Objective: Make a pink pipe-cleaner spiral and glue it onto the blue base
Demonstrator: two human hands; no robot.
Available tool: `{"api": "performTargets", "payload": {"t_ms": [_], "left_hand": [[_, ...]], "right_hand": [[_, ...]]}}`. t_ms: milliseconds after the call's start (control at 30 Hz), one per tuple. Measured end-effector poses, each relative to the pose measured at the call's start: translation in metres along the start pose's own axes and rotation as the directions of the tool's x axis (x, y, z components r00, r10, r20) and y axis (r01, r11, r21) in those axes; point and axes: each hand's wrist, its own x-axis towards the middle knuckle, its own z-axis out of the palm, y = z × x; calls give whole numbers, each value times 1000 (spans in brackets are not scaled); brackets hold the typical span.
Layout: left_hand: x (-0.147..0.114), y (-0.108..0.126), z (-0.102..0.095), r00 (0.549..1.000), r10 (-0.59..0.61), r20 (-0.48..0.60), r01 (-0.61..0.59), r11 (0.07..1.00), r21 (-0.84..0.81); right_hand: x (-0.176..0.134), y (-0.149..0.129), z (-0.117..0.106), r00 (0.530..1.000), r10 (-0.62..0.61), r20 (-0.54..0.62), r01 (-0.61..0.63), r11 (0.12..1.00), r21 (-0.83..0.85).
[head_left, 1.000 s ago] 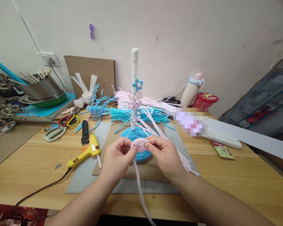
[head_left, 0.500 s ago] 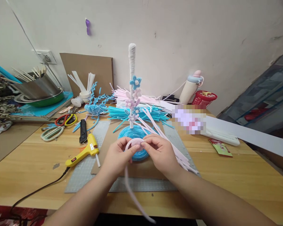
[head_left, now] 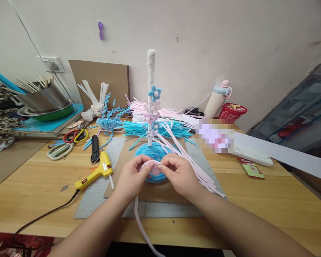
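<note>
Between both hands is a pale pink pipe cleaner (head_left: 142,225), coiled into a small flat spiral at one end. Its loose tail hangs below my left hand toward the table's front edge. My left hand (head_left: 133,175) pinches the coil from the left, thumb on top. From the right, my right hand (head_left: 179,175) pinches the coil's other side with thumb and forefinger. Just behind them lies a round blue coiled base (head_left: 147,150), partly hidden by the hands. A white wrapped post (head_left: 151,67) with blue and pink fuzzy flowers (head_left: 155,93) rises at the base's back edge.
Pink pipe cleaners (head_left: 200,173) lie right of the base, blue ones (head_left: 131,129) behind. A yellow glue gun (head_left: 96,175), a black cutter (head_left: 95,148) and scissors (head_left: 75,135) lie left. A cutting mat (head_left: 88,207) and cardboard (head_left: 166,196) are underneath. A bottle (head_left: 215,101) stands back right.
The pink coil has turned flatter between my fingers, and its loop no longer arches up. The hanging tail has swung a little to the left. Both hands keep their pinch.
</note>
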Motion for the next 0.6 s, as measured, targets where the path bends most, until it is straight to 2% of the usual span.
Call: {"api": "performTargets", "payload": {"t_ms": [167,300,400,467,600], "left_hand": [[-2,2,-5,995,92,-41,-81,975,209],[0,12,-14,992,121,26,-123,947,298],[3,21,-23,982,177,72,-191,889,416],[4,25,-28,982,163,93,-187,877,442],[3,26,-31,995,35,95,-66,935,347]], "right_hand": [[1,1,2,999,7,48,-8,1000,15],[3,-2,-1,995,39,88,-40,999,10],[4,-5,-3,989,64,136,-63,998,-8],[5,-7,-4,988,61,139,-63,998,8],[6,-6,-5,995,42,91,-48,997,67]]}}
